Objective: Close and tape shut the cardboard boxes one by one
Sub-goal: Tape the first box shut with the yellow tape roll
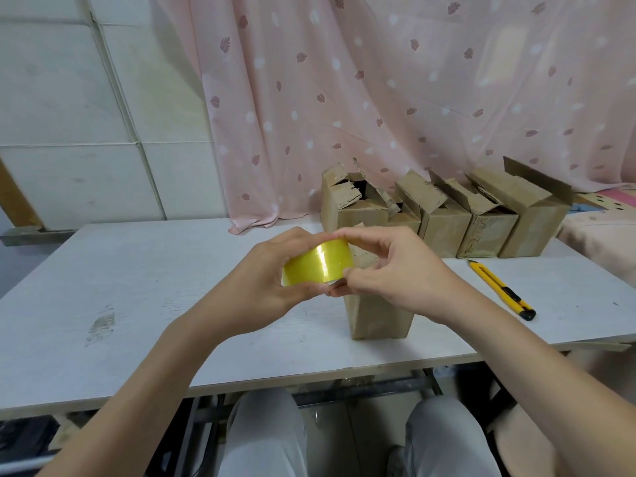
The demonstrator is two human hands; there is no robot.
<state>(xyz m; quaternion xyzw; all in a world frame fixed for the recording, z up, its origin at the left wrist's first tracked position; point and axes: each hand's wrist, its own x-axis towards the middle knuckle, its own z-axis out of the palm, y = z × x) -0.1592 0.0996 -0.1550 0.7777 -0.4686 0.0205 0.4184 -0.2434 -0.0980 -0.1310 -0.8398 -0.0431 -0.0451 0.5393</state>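
Observation:
My left hand (265,280) grips a yellow tape roll (318,266), thumb below and fingers over its top, held above the table. My right hand (395,273) pinches at the roll's right edge with thumb and fingertips. Directly behind and under my hands stands a small brown cardboard box (377,318), upright near the table's front edge; its top is hidden by my hands. Several more cardboard boxes (444,215) with flaps standing open sit in a row at the back of the table.
A yellow utility knife (499,290) lies on the white table (137,287) right of the near box. A pink patterned curtain (378,98) hangs behind the boxes. My knees show below the table's front edge.

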